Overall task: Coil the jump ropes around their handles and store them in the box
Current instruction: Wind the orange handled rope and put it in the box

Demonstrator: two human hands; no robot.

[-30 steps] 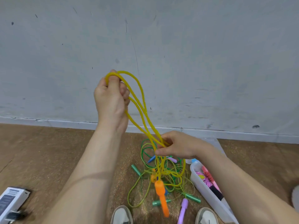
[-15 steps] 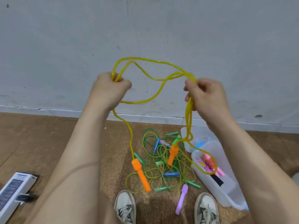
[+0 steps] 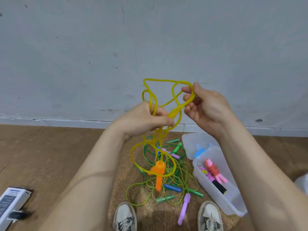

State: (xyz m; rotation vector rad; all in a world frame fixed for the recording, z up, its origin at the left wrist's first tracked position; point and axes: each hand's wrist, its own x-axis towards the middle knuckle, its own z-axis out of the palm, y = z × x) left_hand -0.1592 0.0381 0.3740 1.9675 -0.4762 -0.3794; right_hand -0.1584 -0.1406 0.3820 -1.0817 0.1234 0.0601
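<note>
Yellow jump rope [image 3: 174, 112] in mid-air, tangled loops between both hands, orange handles [image 3: 158, 174] dangling together above floor pile [image 3: 181, 185]. Left hand [image 3: 143, 119] grip pinches bunched strands; right hand [image 3: 208, 107] grip hooks one loop on curled fingers. Best: shake snarl free, gather even loops, wrap round handles. Translucent, springy tubing. Box [image 3: 233, 202] open, near right.

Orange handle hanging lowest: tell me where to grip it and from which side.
Grip the orange handle at mid-shaft, coming in from the side: it hangs roughly upright from the yellow rope, its free end pointing down.
</note>
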